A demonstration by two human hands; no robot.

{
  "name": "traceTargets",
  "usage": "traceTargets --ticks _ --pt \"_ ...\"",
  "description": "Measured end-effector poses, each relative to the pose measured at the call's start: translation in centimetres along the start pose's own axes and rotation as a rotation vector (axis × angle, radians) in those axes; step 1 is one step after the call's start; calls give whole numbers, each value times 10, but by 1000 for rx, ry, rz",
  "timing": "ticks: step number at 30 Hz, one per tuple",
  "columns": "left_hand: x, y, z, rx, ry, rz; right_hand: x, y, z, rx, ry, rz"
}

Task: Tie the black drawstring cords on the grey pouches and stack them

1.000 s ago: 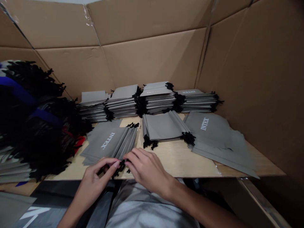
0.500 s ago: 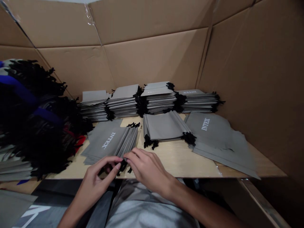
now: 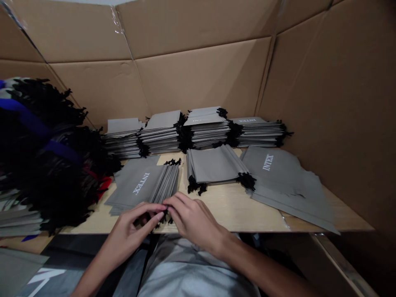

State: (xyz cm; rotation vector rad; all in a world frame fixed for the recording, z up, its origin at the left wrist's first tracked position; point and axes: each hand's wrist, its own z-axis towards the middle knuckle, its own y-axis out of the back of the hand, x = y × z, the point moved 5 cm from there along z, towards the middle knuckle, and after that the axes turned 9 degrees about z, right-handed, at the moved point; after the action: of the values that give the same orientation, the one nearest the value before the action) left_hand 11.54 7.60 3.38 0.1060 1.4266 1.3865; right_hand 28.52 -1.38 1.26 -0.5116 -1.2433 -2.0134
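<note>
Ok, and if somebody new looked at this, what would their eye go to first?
Probably the big dark heap with blue straps filling the left side. Next, perhaps, the left hand and right hand, pinching at black cord ends by the table's near edge. Behind them, four grey stacks stand in a row before the cardboard wall.

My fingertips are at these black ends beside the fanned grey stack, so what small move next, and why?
Perhaps tease one of the black ends apart: the left hand and right hand meet almost fingertip to fingertip there, at the near side of the fanned grey stack, where several ends bunch. The pinch is too hidden to confirm a hold.
</note>
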Motion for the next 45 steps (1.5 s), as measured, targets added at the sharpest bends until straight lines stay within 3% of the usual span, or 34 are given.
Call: traceTargets --ticks 5,9,13,28,37,45 --pt "-2 -2 0 -4 -183 -2 -6 0 1 -39 -5 155" --pt "-7 -1 -3 -88 -386 50 -10 2 2 -62 -22 317" --pt "-11 -1 -6 -154 -470 144 -13 3 4 -77 -55 452" --pt "-5 -2 -8 -236 -449 255 -14 4 4 -116 -115 579" --pt "-5 -2 -7 -274 -461 205 -14 4 4 -103 -113 589" --pt "-2 -5 -5 -257 -380 74 -14 4 5 -95 -104 548"
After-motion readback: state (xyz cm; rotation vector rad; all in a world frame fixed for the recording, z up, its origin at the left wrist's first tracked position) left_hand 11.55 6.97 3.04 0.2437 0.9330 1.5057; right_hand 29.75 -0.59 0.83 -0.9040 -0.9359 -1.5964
